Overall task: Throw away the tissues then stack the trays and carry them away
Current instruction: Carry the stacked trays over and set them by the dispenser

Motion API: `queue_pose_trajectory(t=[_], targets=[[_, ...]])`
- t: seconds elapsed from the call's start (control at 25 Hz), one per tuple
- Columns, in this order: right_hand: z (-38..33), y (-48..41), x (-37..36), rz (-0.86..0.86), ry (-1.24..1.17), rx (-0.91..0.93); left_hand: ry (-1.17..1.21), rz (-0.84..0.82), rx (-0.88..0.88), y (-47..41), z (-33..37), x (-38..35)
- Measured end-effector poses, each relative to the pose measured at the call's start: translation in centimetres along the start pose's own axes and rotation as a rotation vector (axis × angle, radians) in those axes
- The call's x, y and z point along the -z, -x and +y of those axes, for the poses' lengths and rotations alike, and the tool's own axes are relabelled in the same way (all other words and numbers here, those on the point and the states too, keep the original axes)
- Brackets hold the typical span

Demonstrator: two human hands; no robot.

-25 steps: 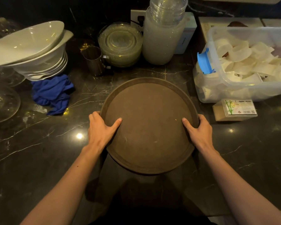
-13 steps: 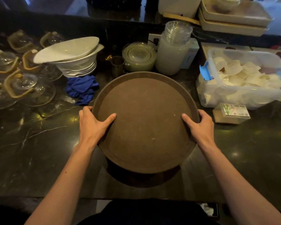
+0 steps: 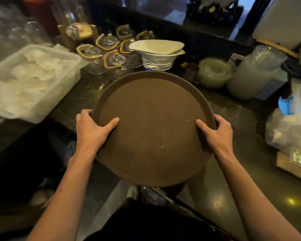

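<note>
Tray (image 3: 151, 129), perhaps above dark counter (image 3: 233, 115)

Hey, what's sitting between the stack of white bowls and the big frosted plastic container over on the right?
In the head view, two things lie between the white bowls and the frosted container: a small metal cup, then a stack of clear glass plates.

Glass lids (image 3: 109, 56), stacked bowls (image 3: 159, 54) crowd the counter (image 3: 233, 119) ahead; right side perhaps passable.

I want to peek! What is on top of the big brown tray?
Only both thumbs rest on the brown tray, held by the left hand and right hand, plus tiny pale specks. Whatever lies underneath is hidden.
</note>
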State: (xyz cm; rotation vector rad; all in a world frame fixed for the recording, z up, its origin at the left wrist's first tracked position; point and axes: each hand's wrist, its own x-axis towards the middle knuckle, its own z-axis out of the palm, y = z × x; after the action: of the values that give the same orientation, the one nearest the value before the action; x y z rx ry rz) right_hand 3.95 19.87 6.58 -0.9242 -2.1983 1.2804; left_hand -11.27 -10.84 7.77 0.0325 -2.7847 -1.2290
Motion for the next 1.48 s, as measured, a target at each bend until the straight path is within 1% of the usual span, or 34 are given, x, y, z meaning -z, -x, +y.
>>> queue_pose_trajectory(t=[0.16, 0.32, 0.44, 0.68, 0.92, 1.16, 1.32, 1.48], targets=[[-2.0, 0.7, -3.2, -0.217, -0.008, 0.135, 0.002, 0.184, 0.185, 6.2, -4.0, 5.1], [-5.4, 4.0, -8.0, -0.481, -0.043, 0.237, -0.027, 0.387, 0.359, 13.4, -8.3, 10.7], [-8.4, 8.4, -12.2, -0.663, -0.053, 0.338, -0.053, 0.559, 0.506, 19.0, -11.4, 15.4], [-13.4, 20.5, -19.2, -0.968, -0.072, 0.48, -0.09, 0.836, 0.7, 30.6, -17.0, 24.1], [-17.4, 35.7, -23.5, -1.118, -0.052, 0.607, -0.067, 1.001, 0.783, 41.6, -23.4, 32.8], [-20.1, 51.0, -26.8, -1.248, -0.05, 0.684, -0.073, 1.086, 0.838, 50.7, -30.1, 42.7], [-22.5, 57.9, -29.9, -1.311, -0.058, 0.71, -0.089, 1.136, 0.891, 53.6, -33.7, 47.8], [-25.9, 62.8, -35.0, -1.338, -0.077, 0.714, -0.076, 1.164, 0.928, 53.1, -37.9, 52.1]])
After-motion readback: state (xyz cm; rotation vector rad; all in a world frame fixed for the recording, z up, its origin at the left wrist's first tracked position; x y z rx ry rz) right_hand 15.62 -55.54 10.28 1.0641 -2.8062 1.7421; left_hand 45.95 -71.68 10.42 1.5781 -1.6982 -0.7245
